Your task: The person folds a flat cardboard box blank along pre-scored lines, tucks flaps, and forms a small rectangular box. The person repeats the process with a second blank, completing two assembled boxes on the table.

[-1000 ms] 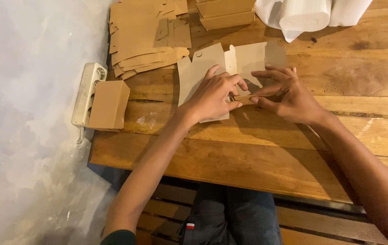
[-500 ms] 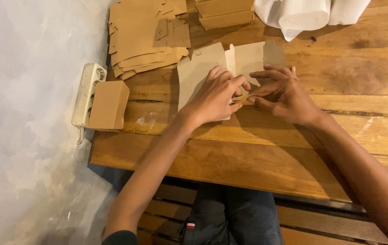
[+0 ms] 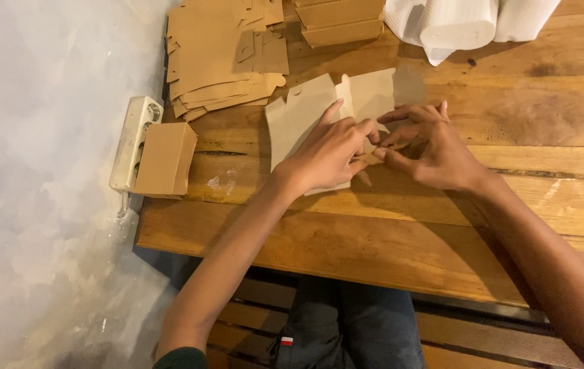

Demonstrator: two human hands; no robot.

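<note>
Desk point(image 3: 387, 239): varnished wood planks, semi-glossy, grain visible. Box blank point(image 3: 306, 119) on desk: matt brown cardboard, smooth. Beyond it, stack of blanks point(image 3: 217, 55): same cardboard. Power strip point(image 3: 133, 140): white plastic.

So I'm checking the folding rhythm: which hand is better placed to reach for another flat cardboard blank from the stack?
Left, probably. The left hand lies on the cardboard blank on the side towards the stack of flat blanks. The right hand pinches a flap farther away.
</note>
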